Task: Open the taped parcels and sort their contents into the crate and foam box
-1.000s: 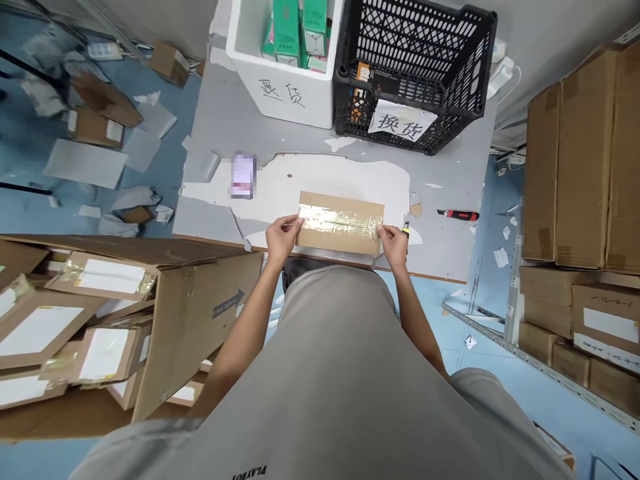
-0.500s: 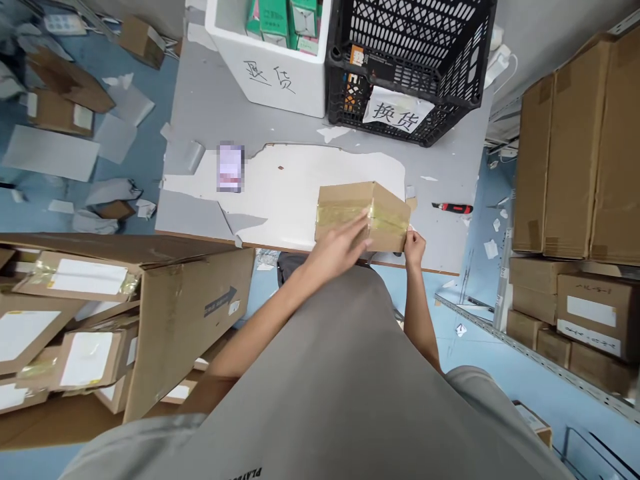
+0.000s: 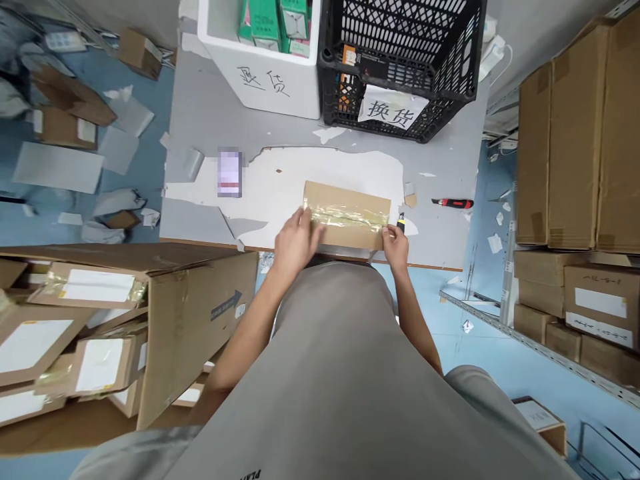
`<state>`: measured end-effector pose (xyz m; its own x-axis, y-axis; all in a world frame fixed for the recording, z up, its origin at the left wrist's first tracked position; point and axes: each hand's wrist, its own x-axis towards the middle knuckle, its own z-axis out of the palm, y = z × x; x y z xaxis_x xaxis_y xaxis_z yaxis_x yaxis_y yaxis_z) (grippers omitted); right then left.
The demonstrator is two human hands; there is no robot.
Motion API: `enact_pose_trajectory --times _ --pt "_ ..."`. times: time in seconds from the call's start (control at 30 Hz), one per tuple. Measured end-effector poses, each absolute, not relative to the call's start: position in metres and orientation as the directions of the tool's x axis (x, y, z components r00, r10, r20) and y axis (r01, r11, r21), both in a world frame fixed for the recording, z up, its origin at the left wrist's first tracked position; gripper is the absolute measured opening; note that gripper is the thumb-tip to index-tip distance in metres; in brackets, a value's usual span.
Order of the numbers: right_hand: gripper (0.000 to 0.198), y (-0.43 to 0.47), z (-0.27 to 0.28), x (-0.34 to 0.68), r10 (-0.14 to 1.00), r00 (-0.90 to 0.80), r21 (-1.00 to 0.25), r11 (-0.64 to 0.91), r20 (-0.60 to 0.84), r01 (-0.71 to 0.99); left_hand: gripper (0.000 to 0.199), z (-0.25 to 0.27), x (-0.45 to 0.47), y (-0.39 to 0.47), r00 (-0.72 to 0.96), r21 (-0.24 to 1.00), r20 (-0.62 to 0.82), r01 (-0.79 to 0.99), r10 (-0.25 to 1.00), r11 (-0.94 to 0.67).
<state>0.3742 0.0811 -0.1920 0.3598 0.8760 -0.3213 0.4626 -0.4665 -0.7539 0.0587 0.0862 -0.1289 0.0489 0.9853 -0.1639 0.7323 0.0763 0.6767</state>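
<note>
A brown cardboard box (image 3: 345, 200) with shiny clear tape along its middle lies at the front edge of the table. My left hand (image 3: 295, 243) grips its left end, fingers over the taped edge and thumb on the near side. At the opposite end my right hand (image 3: 396, 247) pinches the lower right corner. Just beyond my right fingers a small yellow and black tool (image 3: 401, 222) shows in part; its kind is unclear. Farther right lies a red and black box cutter (image 3: 454, 203).
A white bin (image 3: 260, 80) holding green boxes and a black crate (image 3: 400, 127) stand at the table's back. A blurred phone-like item (image 3: 229, 173) lies left. A large carton (image 3: 200, 320) of taped parcels stands at lower left; stacked cartons (image 3: 575, 153) rise on the right.
The box has turned so its long taped face shows, and it has shifted left. My left hand has moved from its top to its left end; my right hand has shifted left with it.
</note>
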Motion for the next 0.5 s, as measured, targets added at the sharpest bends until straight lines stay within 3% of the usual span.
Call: enact_pose_trajectory --times 0.13,0.3,0.5 --pt "0.062 0.073 -0.165 0.334 0.922 0.248 -0.74 -0.386 -0.296 0.55 0.056 -0.159 0.029 0.088 -0.037 0.675 -0.183 0.722 0.982 0.153" --pt "0.058 0.064 -0.115 0.278 0.985 -0.061 -0.77 -0.086 -0.16 0.632 0.063 -0.186 -0.013 0.087 -0.187 0.713 -0.102 0.671 0.977 0.203" --pt "0.056 0.051 -0.08 0.173 0.849 -0.522 -0.701 0.324 -0.081 0.635 0.058 -0.215 -0.091 0.1 -0.323 0.699 -0.198 0.615 0.925 0.365"
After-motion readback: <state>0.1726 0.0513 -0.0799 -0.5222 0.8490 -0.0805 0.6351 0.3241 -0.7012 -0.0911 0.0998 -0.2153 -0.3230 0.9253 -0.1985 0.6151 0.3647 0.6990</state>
